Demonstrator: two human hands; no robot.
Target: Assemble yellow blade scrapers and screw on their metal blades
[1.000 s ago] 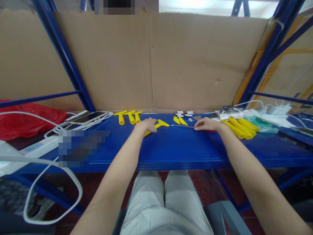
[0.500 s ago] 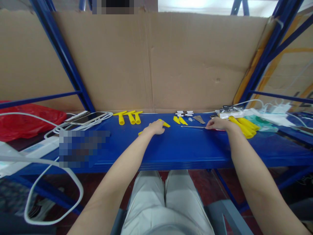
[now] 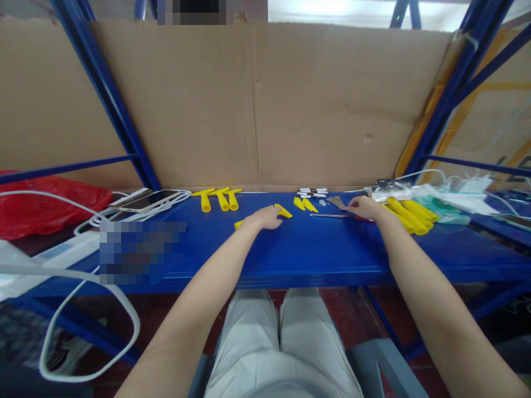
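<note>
My left hand [image 3: 270,218] is closed round a yellow T-shaped plastic part, low over the blue table. One arm of the yellow part [image 3: 284,210] sticks out past my fingers, and its tube end shows behind my wrist. My right hand [image 3: 362,207] has its fingertips pinched at the near corner of a flat grey triangular piece [image 3: 337,202]. Just below that hand lies a screwdriver [image 3: 332,215], its shaft pointing left and its red handle partly hidden. Two yellow wedge-shaped pieces [image 3: 309,205] lie between my hands, beside small metal nuts or screws [image 3: 322,203].
Three yellow T-shaped parts [image 3: 224,200] stand at the back left. Black-and-white strips [image 3: 312,193] lie by the cardboard wall [image 3: 257,110]. Yellow tubes [image 3: 409,215] rest beside my right forearm. White cables [image 3: 166,202], a tablet-like device and a red bag [image 3: 53,207] are at left.
My right hand has shifted slightly left and up, off the screwdriver handle to the grey piece. The screwdriver now lies slightly farther right. My left hand has moved slightly right and nearer with the yellow part.
</note>
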